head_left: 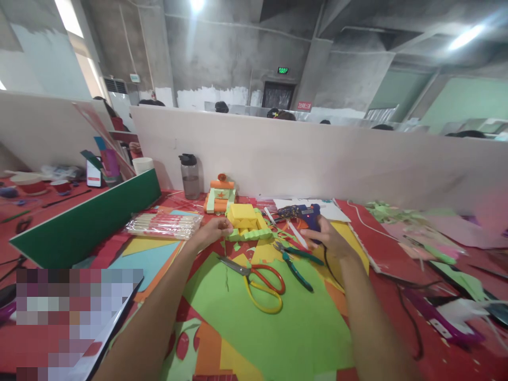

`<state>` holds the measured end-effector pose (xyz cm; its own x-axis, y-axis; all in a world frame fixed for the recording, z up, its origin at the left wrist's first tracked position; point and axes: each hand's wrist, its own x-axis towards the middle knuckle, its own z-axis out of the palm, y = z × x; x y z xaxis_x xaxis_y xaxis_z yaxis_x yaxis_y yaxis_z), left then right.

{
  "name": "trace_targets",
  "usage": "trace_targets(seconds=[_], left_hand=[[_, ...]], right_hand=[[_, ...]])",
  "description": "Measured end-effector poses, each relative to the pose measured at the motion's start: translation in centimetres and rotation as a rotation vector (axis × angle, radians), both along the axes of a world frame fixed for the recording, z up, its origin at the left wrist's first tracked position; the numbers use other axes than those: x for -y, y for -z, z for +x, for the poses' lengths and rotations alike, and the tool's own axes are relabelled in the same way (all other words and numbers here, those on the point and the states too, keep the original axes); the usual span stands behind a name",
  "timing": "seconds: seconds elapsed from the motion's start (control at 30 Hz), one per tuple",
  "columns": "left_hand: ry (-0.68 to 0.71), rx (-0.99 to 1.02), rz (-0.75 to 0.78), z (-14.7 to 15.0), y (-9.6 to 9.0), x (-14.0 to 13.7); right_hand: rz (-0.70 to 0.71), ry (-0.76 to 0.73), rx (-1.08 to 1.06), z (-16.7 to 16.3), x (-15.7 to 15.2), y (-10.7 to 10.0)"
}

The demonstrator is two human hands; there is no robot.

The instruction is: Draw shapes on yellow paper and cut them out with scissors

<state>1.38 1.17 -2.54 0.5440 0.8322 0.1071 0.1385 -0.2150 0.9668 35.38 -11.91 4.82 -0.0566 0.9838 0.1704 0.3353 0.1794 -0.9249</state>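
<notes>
A blue hot glue gun (307, 213) is in my right hand (327, 238), its nozzle pointing left. My left hand (214, 232) has its fingers pinched at the left edge of a yellow and green folded-paper model (244, 219). What lies between those fingertips is too small to make out. Behind the model stands an orange and pale green paper model (220, 196). Scissors (254, 278) with red and yellow handles rest on a green paper sheet (278, 328). Teal-handled pliers (297, 262) lie near my right hand.
A packet of sticks (164, 225) lies left of my left hand, beside a green board (91, 219). A water bottle (190, 177) stands against the white partition (317, 153). Paper scraps (391, 219) and a purple power strip (444, 317) are at the right.
</notes>
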Motion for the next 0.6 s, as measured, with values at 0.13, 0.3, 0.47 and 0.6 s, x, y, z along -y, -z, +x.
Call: trace_targets(seconds=[0.13,0.3,0.47,0.6], left_hand=[[0.010,-0.022,0.021,0.0,0.0,0.0],[0.018,-0.028,0.040,0.0,-0.1,0.0],[0.015,-0.043,0.055,0.1,-0.2,0.0],[0.004,-0.042,0.049,0.2,-0.2,0.0]], right_hand=[[0.017,0.182,0.057,2.4,-0.4,0.5],[-0.097,0.480,0.477,5.1,-2.8,3.0],[-0.120,0.620,0.647,7.2,-3.8,4.8],[-0.213,0.647,0.774,7.8,-3.5,5.4]])
